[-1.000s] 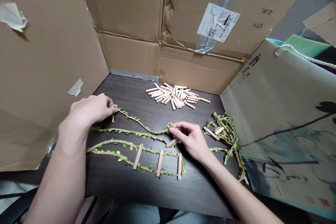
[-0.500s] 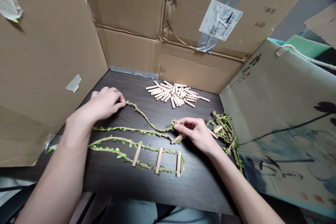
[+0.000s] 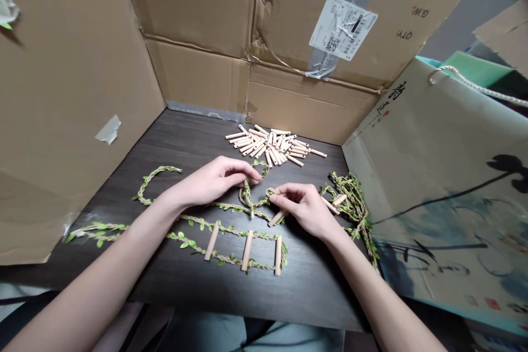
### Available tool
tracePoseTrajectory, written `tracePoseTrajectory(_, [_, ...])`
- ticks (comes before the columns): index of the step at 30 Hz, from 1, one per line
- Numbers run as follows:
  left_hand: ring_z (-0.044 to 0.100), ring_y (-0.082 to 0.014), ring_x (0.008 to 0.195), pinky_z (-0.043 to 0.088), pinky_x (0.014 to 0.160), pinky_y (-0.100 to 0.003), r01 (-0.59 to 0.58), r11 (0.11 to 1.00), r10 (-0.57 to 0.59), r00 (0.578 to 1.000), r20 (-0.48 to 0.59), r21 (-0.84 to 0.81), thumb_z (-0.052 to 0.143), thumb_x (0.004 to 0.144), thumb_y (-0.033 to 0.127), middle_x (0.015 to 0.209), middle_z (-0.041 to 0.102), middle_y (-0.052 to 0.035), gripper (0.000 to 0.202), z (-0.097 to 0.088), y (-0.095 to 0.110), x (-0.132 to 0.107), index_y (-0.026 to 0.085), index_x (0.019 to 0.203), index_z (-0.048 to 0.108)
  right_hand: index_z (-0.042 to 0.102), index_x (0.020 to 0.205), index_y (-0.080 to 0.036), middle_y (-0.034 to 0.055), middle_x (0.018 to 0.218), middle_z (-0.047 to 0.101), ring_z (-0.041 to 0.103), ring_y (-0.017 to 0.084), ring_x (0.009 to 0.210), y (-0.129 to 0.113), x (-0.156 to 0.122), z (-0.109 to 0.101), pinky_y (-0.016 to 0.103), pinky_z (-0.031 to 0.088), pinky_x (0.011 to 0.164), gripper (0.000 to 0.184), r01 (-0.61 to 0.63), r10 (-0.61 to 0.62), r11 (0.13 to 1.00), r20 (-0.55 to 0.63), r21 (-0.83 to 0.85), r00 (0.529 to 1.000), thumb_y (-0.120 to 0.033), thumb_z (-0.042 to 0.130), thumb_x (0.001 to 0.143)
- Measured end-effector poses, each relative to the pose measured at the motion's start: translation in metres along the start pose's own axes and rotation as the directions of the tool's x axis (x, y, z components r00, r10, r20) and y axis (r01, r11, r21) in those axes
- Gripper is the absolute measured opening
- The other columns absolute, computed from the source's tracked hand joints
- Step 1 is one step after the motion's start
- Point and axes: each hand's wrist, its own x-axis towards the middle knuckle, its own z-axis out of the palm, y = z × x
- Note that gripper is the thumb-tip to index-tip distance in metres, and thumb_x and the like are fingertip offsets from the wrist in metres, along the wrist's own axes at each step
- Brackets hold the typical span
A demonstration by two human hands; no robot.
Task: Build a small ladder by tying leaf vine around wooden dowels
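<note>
One leafy cord [image 3: 246, 196] is pinched by the fingers of the left hand [image 3: 214, 179] and bent in a curve toward the right hand [image 3: 309, 209]. Its small loop [image 3: 269, 192] is pinched there, just below and right of the left fingertips, over the tabletop [image 3: 206, 297].

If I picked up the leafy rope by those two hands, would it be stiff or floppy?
The leafy rope is probably floppy, since it bends in curls beside the left hand. It looks thin, so it's likely light. Its twisted surface probably isn't slippery.
</note>
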Motion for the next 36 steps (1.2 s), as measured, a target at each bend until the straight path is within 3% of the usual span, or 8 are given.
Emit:
tracePoseTrajectory(3, [0.063, -0.0285, 0.119, 0.046, 0.111, -0.05, -0.02, 0.89, 0.048, 0.998, -0.05, 0.456, 0.048, 0.092, 0.018, 0.12, 0.073, -0.0077, 0.033, -0.011, -0.009, -0.004, 0.025, 0.109, 0.076, 0.076, 0.089, -0.015, 0.0019, 0.075, 0.065, 0.053, 0.012, 0.063, 0.001, -0.001, 0.001, 0.023, 0.038, 0.058, 0.036, 0.016, -0.017, 0.997, -0.015, -0.073, 1.0, -0.05, 0.074, 0.089])
tracePoseTrajectory(6, [0.049, -0.0314, 0.132, 0.038, 0.116, -0.051, -0.085, 0.783, 0.16, 0.985, -0.068, 0.616, 0.055, 0.088, 0.019, 0.136, 0.06, -0.0096, 0.035, -0.019, -0.007, -0.011, 0.027, 0.118, 0.072, 0.076, 0.088, -0.015, 0.0015, 0.072, 0.064, 0.051, 0.012, 0.062, 0.0, -0.002, 0.002, 0.023, 0.038, 0.057, 0.034, 0.025, -0.028, 0.994, -0.023, -0.11, 0.999, -0.048, 0.072, 0.09])
tracePoseTrajectory(8, [0.047, -0.0304, 0.132, 0.037, 0.115, -0.048, -0.161, 0.768, 0.184, 0.983, 0.027, 0.62, 0.059, 0.09, 0.022, 0.139, 0.056, -0.008, 0.032, -0.016, -0.003, -0.013, 0.03, 0.12, 0.071, 0.076, 0.087, -0.015, 0.0012, 0.071, 0.063, 0.05, 0.012, 0.061, -0.001, -0.002, 0.003, 0.023, 0.038, 0.057, 0.033, 0.026, -0.029, 0.993, -0.023, -0.118, 0.999, -0.048, 0.072, 0.09])
tracePoseTrajectory(11, [0.053, -0.0272, 0.12, 0.037, 0.105, -0.042, -0.25, 0.745, 0.17, 0.968, 0.186, 0.619, 0.061, 0.097, 0.029, 0.128, 0.063, -0.0052, 0.018, -0.001, 0.0, -0.01, 0.03, 0.106, 0.076, 0.076, 0.086, -0.015, 0.0007, 0.07, 0.062, 0.05, 0.012, 0.061, -0.002, -0.002, 0.003, 0.024, 0.038, 0.058, 0.034, 0.033, -0.036, 0.991, -0.025, -0.129, 0.999, -0.049, 0.072, 0.09])
tracePoseTrajectory(14, [0.057, -0.0245, 0.112, 0.035, 0.098, -0.038, -0.28, 0.741, 0.171, 0.958, 0.231, 0.61, 0.062, 0.1, 0.033, 0.116, 0.069, -0.004, 0.017, 0.01, -0.001, -0.007, 0.027, 0.095, 0.078, 0.076, 0.087, -0.015, 0.0008, 0.072, 0.064, 0.051, 0.012, 0.063, -0.001, -0.001, 0.002, 0.024, 0.038, 0.059, 0.034, 0.042, -0.046, 0.99, -0.024, -0.134, 0.999, -0.049, 0.072, 0.089])
tracePoseTrajectory(23, [0.061, -0.023, 0.097, 0.037, 0.096, -0.037, -0.126, 0.867, 0.113, 0.992, 0.055, 0.482, 0.061, 0.1, 0.045, 0.099, 0.075, -0.0019, 0.024, 0.013, 0.013, -0.01, 0.028, 0.1, 0.079, 0.076, 0.087, -0.016, 0.0009, 0.071, 0.063, 0.05, 0.013, 0.062, 0.0, -0.001, 0.003, 0.024, 0.036, 0.058, 0.032, 0.046, -0.054, 0.986, -0.048, -0.158, 0.997, -0.047, 0.071, 0.091])
tracePoseTrajectory(29, [0.061, -0.0237, 0.091, 0.037, 0.096, -0.041, -0.111, 0.83, 0.115, 0.993, 0.027, 0.547, 0.047, 0.105, 0.04, 0.093, 0.073, -0.0047, 0.033, 0.033, 0.014, -0.007, 0.021, 0.096, 0.073, 0.076, 0.088, -0.016, 0.0017, 0.073, 0.064, 0.053, 0.014, 0.064, 0.002, -0.001, 0.007, 0.025, 0.039, 0.06, 0.033, 0.068, -0.085, 0.988, -0.117, -0.141, 0.989, -0.049, 0.071, 0.09])
tracePoseTrajectory(36, [0.062, -0.0241, 0.093, 0.035, 0.094, -0.041, -0.06, 0.839, 0.057, 0.998, 0.022, 0.541, 0.04, 0.106, 0.034, 0.096, 0.073, -0.0046, 0.034, 0.035, 0.014, -0.006, 0.021, 0.097, 0.069, 0.075, 0.087, -0.016, 0.0019, 0.073, 0.064, 0.052, 0.014, 0.064, 0.003, -0.001, 0.007, 0.025, 0.039, 0.06, 0.03, 0.062, -0.079, 0.989, -0.131, -0.132, 0.988, -0.046, 0.072, 0.09])
